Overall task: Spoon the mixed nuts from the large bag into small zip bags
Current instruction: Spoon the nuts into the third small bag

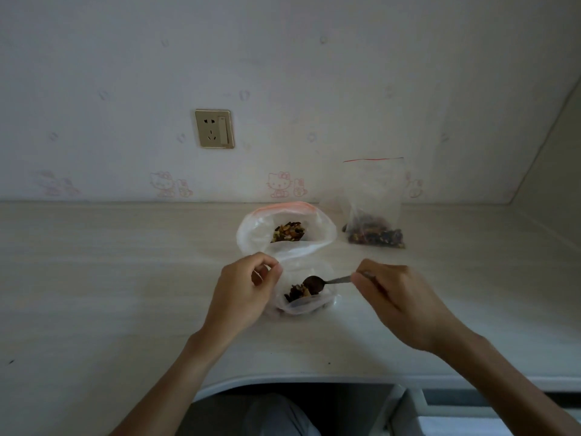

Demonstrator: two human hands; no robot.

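The large clear bag (257, 231) stands open mid-table, mixed nuts (288, 231) showing at its bottom. In front of it sits a small zip bag (306, 305) with some nuts inside. My left hand (243, 287) pinches that small bag's left rim and holds its mouth open. A metal spoon (317, 283) is gripped by its handle in my right hand (397, 300); the bowl rests inside the small bag's mouth, over the nuts.
A second small zip bag (374, 215) with a red seal strip leans on the wall at the back right, nuts in its bottom. A wall socket (214, 129) sits above the pale wooden table (125, 278). The table's curved front edge lies just below my forearms.
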